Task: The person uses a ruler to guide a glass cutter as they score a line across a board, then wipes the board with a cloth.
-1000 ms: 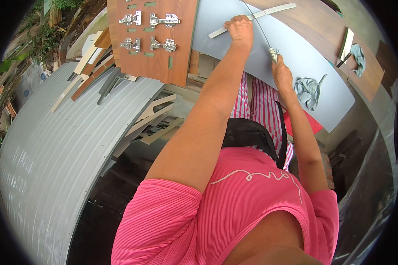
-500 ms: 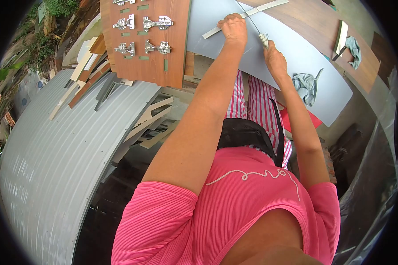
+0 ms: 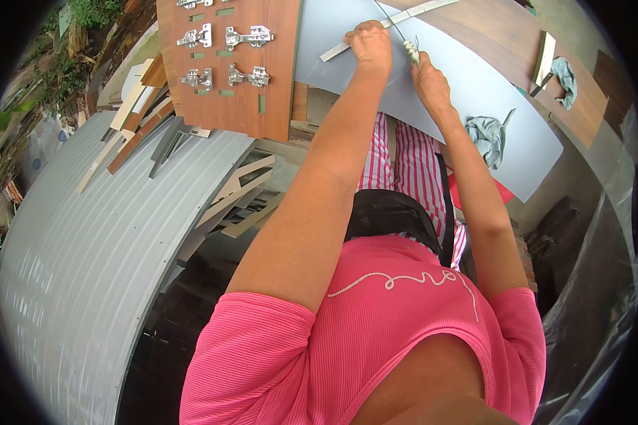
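Note:
A pale narrow strip (image 3: 432, 6) lies slantwise on the light grey-blue sheet (image 3: 475, 81). My left hand (image 3: 371, 44) is closed over the strip and presses it against the sheet. In my right hand (image 3: 430, 79) is a thin-bladed tool with a whitish wrapped handle (image 3: 410, 51). The tool's slim dark blade crosses the strip just right of my left hand and runs out at the top edge. I cannot make out the blade's edge or exact kind. A crumpled grey-green cloth (image 3: 487, 139) rests on the sheet near my right forearm.
A brown wooden board (image 3: 244, 117) with several metal hinges (image 3: 249, 37) stands at the left. Wood offcuts (image 3: 131, 117) lie on a corrugated metal sheet (image 3: 120, 212). At the right, a second cloth (image 3: 565, 82) and a pale block (image 3: 544, 60) sit on a wood-grain panel (image 3: 503, 28).
My right hand and the wrapped handle have moved forward and slightly left, toward the strip. My left hand stays on the strip. The view has shifted a little.

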